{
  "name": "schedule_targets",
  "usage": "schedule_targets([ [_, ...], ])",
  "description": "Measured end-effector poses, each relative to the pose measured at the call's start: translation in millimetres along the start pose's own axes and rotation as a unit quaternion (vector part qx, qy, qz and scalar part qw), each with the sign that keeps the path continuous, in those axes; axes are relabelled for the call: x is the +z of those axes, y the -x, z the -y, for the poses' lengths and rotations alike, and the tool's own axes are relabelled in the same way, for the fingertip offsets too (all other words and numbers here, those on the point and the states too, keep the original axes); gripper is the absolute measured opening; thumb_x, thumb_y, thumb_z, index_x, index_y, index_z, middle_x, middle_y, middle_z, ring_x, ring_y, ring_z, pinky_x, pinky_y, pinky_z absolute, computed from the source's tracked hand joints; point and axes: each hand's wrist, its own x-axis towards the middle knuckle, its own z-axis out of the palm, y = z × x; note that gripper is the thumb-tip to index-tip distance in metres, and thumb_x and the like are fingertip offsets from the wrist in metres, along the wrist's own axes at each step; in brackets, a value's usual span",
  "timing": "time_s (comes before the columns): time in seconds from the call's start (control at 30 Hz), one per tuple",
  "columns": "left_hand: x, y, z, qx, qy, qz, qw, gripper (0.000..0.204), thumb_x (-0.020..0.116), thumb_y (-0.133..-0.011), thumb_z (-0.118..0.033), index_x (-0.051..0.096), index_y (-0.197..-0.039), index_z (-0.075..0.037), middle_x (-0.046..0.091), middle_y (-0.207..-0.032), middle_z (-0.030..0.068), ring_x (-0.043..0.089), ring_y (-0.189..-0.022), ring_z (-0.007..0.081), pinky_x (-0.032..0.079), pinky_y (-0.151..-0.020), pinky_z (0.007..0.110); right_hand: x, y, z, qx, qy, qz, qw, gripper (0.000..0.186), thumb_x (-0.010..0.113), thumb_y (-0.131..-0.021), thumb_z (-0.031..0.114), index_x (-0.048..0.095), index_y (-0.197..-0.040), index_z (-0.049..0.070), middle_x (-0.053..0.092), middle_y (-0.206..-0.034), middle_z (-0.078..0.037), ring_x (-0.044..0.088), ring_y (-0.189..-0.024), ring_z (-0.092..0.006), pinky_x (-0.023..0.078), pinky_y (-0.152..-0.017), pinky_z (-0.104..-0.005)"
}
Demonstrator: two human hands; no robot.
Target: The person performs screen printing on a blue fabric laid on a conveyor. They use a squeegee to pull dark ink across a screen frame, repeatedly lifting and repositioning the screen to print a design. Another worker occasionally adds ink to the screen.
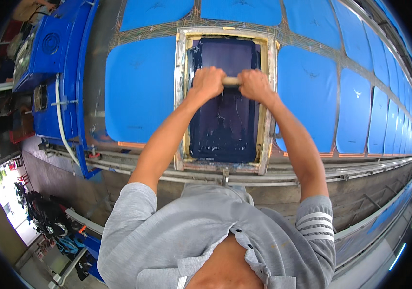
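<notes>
Both my hands are closed around a squeegee with a pale wooden handle (232,81); its blade is hidden beneath them. My left hand (208,83) grips its left end, my right hand (255,85) its right end. The squeegee stands in the upper half of a screen printing frame (180,103), across its width. The frame's mesh (222,108) is dark purple, bordered by dark blue, with wet-looking dark streaks below my hands. Worn yellowish tape lines the inside of the frame. Under and around the frame lies a long printing table with flat bright blue fabric pieces.
Blue pieces (141,91) with rounded corners lie left of the frame, and more pieces (307,96) run in rows to the right. A metal rail (287,176) follows the table's near edge. A blue machine (61,58) stands at the left. People are partly visible at the far left.
</notes>
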Motion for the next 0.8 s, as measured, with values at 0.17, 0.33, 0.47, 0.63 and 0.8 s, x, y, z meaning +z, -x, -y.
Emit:
schedule_targets([
  [0.17,-23.4,-110.1,32.4,0.008,-0.014,-0.016,1.000,0.022,0.064,-0.071,-0.011,0.077,-0.089,-0.013,0.071,-0.081,0.0186,0.069,-0.081,0.0384,0.054,-0.074,0.049,-19.9,-101.4,-64.4,0.057,0.008,0.039,0.998,0.018,0.062,-0.073,0.015,0.072,-0.087,0.008,0.071,-0.086,-0.018,0.069,-0.082,-0.0388,0.056,-0.076,-0.0485],
  [0.33,-43.7,-168.0,48.7,0.004,-0.034,-0.008,0.999,0.024,0.063,-0.071,-0.010,0.077,-0.089,-0.012,0.071,-0.083,0.0192,0.069,-0.081,0.0388,0.054,-0.074,0.049,-25.6,-149.1,-97.7,0.052,-0.027,0.016,0.998,0.025,0.058,-0.073,0.013,0.074,-0.091,0.009,0.072,-0.089,-0.021,0.070,-0.083,-0.0393,0.057,-0.075,-0.0482],
  [0.47,-32.3,-153.4,48.9,0.010,-0.068,-0.026,0.997,0.026,0.062,-0.070,-0.010,0.077,-0.091,-0.013,0.071,-0.082,0.0194,0.070,-0.082,0.0380,0.054,-0.074,0.048,-16.8,-141.4,-86.3,0.049,-0.012,0.029,0.998,0.022,0.058,-0.072,0.012,0.073,-0.088,0.007,0.072,-0.089,-0.020,0.070,-0.084,-0.0382,0.057,-0.075,-0.0474],
  [0.63,-6.8,-55.7,24.0,0.008,-0.051,0.004,0.999,0.027,0.064,-0.070,-0.007,0.078,-0.090,-0.017,0.071,-0.077,0.0182,0.071,-0.075,0.0352,0.056,-0.068,0.046,-4.2,-54.8,-26.4,0.017,-0.018,0.029,0.999,0.014,0.062,-0.072,0.009,0.070,-0.082,0.007,0.069,-0.085,-0.015,0.069,-0.079,-0.0345,0.056,-0.079,-0.0440],
  [0.8,21.5,73.7,-22.2,-0.016,0.030,0.041,0.999,0.030,0.062,-0.071,-0.003,0.078,-0.093,-0.015,0.072,-0.082,0.0140,0.070,-0.075,0.0343,0.056,-0.068,0.044,9.4,61.5,46.0,-0.008,-0.068,0.019,0.997,0.010,0.062,-0.070,0.005,0.069,-0.077,0.005,0.067,-0.085,-0.013,0.068,-0.087,-0.0309,0.050,-0.095,-0.0487],
])
